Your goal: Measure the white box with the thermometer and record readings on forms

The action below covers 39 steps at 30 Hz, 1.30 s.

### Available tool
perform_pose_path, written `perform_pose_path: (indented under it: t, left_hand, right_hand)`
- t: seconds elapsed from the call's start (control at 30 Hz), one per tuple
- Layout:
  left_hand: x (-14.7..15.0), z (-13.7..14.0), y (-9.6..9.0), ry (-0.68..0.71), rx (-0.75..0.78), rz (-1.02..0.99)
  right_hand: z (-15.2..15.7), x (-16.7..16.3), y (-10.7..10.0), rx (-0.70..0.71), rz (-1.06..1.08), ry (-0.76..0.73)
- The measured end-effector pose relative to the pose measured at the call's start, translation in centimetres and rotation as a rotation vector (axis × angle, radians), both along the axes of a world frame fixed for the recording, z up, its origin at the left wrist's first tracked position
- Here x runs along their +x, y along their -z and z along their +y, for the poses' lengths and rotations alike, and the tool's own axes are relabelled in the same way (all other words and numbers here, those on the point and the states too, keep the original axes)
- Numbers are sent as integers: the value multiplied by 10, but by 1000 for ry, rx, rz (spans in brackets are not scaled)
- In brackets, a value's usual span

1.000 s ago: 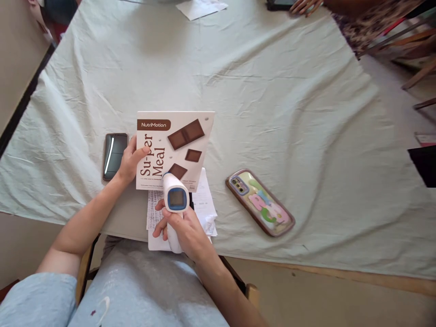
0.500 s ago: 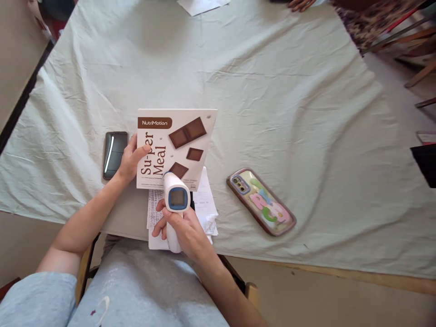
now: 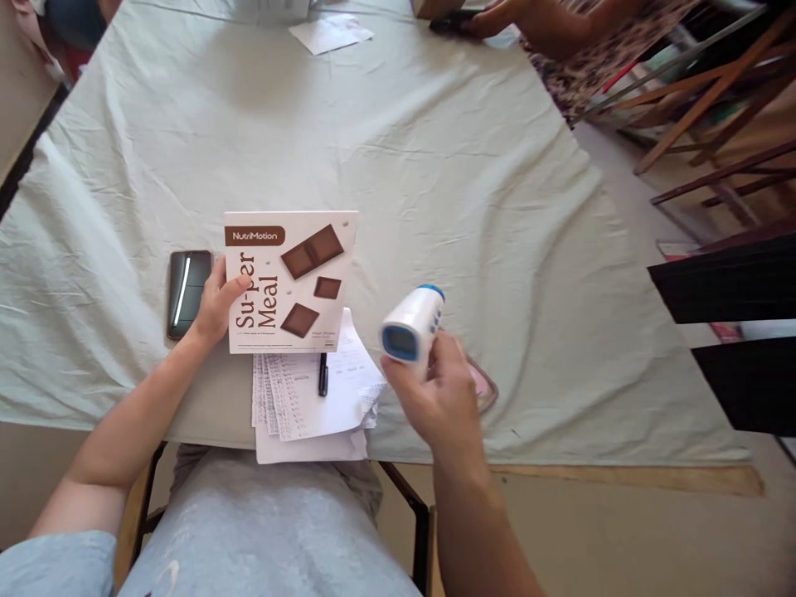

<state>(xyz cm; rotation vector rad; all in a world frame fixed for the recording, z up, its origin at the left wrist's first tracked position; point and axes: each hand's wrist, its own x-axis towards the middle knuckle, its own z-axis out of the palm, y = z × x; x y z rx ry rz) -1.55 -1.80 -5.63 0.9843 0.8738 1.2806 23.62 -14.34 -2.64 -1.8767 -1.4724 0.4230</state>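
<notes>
My left hand (image 3: 215,303) grips the left edge of a white box (image 3: 298,323) with brown chocolate pictures and "Su-per Meal" lettering, thumb on its front face. My right hand (image 3: 439,398) is wrapped round the handle of a white and blue infrared thermometer (image 3: 404,323), its small screen facing me. The thermometer is held to the right of the box, apart from it. Under the box's lower edge lie handwritten papers (image 3: 298,406) with a black pen (image 3: 323,375) on top. A phone in a patterned case (image 3: 483,388) is mostly hidden behind my right hand.
A dark phone (image 3: 188,292) lies left of the box on the pale tablecloth (image 3: 435,166). At the far edge are a white paper (image 3: 331,33) and another person's hand (image 3: 497,18) holding a dark object. Wooden folding chairs (image 3: 702,99) stand to the right.
My right hand has carried the thermometer from in front of the box to the right, over the patterned phone. The pen has come into view. Another person's hand reaches further in at the far side.
</notes>
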Motion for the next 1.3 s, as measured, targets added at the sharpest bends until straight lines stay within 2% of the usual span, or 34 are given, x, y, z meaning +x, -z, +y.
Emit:
perform_pose_path:
  t: [0.1, 0.23, 0.4, 0.53, 0.7, 0.8, 0.87, 0.93, 1.0, 1.1, 1.17, 1.3]
  left_hand:
    - [0, 0, -1, -6, 3, -9]
    - [1, -1, -3, -12, 13, 24]
    - [-2, 0, -4, -6, -3, 26]
    - [-4, 2, -4, -19, -7, 41]
    - [-4, 1, -7, -5, -17, 35]
    - [-3, 0, -14, 15, -8, 81]
    - [-4, 1, -22, 7, 38, 118]
    - [-4, 5, -33, -31, 124, 140]
    - [-5, 12, -43, -61, 228, 156]
    - [-9, 32, -49, -14, 325, 195]
    - [-15, 51, -43, 36, 333, 205]
    - [-34, 88, -14, 41, 306, 218]
  right_hand:
    - [15, 15, 12, -82, -286, 48]
    - [22, 6, 28, -75, -376, -3]
    - [27, -5, 36, -82, -505, -47]
    - [28, -7, 38, -113, -504, -66]
    - [17, -14, 25, 51, -435, -46]
    - [14, -21, 15, 38, -331, -279]
    - [17, -25, 11, -84, -332, -454]
    - [23, -28, 8, -214, -401, -533]
    - [28, -30, 7, -290, -482, -568]
    - [31, -31, 6, -332, -579, -601]
    - [30, -32, 7, -341, -631, -609]
    - [28, -32, 6, -362, -709, -640]
